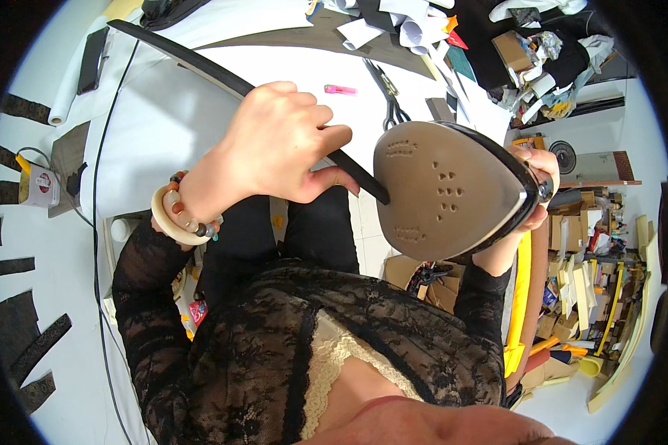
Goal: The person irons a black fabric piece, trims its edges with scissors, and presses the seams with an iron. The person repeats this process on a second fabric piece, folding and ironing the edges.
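In my right hand (542, 167) is a clothes iron (416, 189), fingers wrapped round its far side. The iron is tipped so that its brownish soleplate with steam holes faces me. My left hand (286, 141), with a beaded bracelet and a pale bangle at the wrist, is closed on a long dark strip (182, 55). The strip runs from the far left, under my fist, toward the iron. Its near end (375, 191) overlaps the left edge of the soleplate; whether it touches I cannot tell.
White sheeting covers the table (163, 126). Scissors (390, 96), a pink object (340, 90) and a dark phone-like slab (93, 59) lie on it. A black cable (98, 222) hangs along the left. Paper scraps (404, 26) lie at the back; boxes and offcuts (579, 289) crowd the right.
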Motion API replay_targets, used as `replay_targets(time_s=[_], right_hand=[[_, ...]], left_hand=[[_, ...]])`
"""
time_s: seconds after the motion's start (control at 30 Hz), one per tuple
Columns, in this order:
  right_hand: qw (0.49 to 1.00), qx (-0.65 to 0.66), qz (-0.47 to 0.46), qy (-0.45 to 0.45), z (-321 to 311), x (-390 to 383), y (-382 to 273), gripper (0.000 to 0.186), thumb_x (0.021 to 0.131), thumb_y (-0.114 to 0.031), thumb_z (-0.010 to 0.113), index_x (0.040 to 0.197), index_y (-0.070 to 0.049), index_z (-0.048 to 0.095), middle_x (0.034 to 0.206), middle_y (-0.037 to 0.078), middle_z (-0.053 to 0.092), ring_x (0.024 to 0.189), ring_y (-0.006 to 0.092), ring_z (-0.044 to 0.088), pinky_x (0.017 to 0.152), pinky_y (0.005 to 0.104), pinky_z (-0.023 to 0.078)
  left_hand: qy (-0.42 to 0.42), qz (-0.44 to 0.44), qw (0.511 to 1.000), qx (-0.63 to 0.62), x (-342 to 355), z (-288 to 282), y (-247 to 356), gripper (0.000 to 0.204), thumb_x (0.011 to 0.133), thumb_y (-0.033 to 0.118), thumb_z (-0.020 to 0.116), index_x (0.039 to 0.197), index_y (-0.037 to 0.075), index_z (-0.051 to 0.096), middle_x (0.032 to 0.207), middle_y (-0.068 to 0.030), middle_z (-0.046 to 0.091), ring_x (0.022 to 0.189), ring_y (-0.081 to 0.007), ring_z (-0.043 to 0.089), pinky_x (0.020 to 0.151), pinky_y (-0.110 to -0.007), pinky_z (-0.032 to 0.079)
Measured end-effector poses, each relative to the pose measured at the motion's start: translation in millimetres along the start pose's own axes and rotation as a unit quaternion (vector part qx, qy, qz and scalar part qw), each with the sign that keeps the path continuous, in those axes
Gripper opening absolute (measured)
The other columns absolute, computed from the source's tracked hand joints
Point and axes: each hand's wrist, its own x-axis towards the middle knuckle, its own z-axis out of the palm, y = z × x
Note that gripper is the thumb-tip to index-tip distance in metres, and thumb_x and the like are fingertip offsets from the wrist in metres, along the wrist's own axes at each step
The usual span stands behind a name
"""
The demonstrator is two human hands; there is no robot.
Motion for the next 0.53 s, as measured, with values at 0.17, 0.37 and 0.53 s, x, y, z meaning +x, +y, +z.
replay_targets(time_s=[0.17,0.37,0.53], right_hand=[[0.998,0.047,-0.007,-0.033,-7,-9,5,0.081,0.07,-0.064,0.076,0.105,0.007,0.058,0.1,0.018,0.067,0.087,0.0229,0.067,0.08,0.0325,0.055],[0.987,-0.123,0.092,-0.039,-6,21,-49,0.075,0.069,-0.061,0.079,0.101,0.005,0.063,0.089,0.011,0.069,0.071,0.013,0.065,0.065,0.024,0.052],[0.907,-0.292,0.247,-0.174,-20,53,-80,0.044,0.08,-0.036,0.072,0.107,-0.002,0.066,0.076,0.0,0.065,0.056,0.004,0.053,0.049,0.0188,0.038]], left_hand=[[-0.005,-0.005,1.0,-0.006,0,1,2,0.041,0.063,0.05,0.079,0.067,0.014,0.06,0.055,0.0002,0.05,0.056,-0.0197,0.059,0.056,-0.032,0.042],[0.035,0.003,0.999,-0.003,1,5,-1,0.049,0.056,0.049,0.083,0.067,0.009,0.058,0.054,-0.0016,0.045,0.051,-0.021,0.052,0.052,-0.033,0.039],[0.017,0.019,1.0,-0.005,9,3,-1,0.053,0.059,0.054,0.081,0.066,0.008,0.058,0.055,-0.0023,0.049,0.05,-0.0207,0.051,0.051,-0.032,0.039]])
